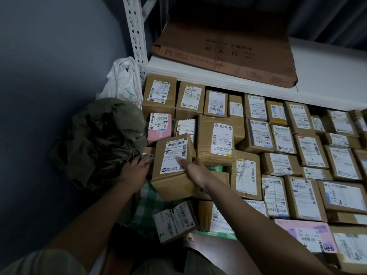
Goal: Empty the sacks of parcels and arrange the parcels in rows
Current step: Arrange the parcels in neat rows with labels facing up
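A brown cardboard parcel with a white shipping label (174, 165) is held tilted above the green-and-white checked cloth (151, 199), at the left end of the rows near the dark olive-green sack (103, 141). The right hand (193, 169) grips its right edge, thumb laid flat across the label and fingers curled behind the box. The left hand (135, 169) reaches to the parcel's left side beside the crumpled sack; whether its fingers press the box or touch the small carton behind it cannot be told.

The box looks stiff and square-cornered, light enough to be carried largely by one hand. Opposite side faces offer the surest hold, as the glossy label may be slippery.

The sack lies slumped and creased against the grey wall, apparently mostly emptied; its contents are hidden. A white plastic bag (123, 80) sits behind it by the white slotted shelf upright (135, 34).

To the right, labelled brown cartons (309, 155) stand in close rows, touching, running under a white shelf (327, 76) that bears a flattened brown cardboard sheet (228, 46).
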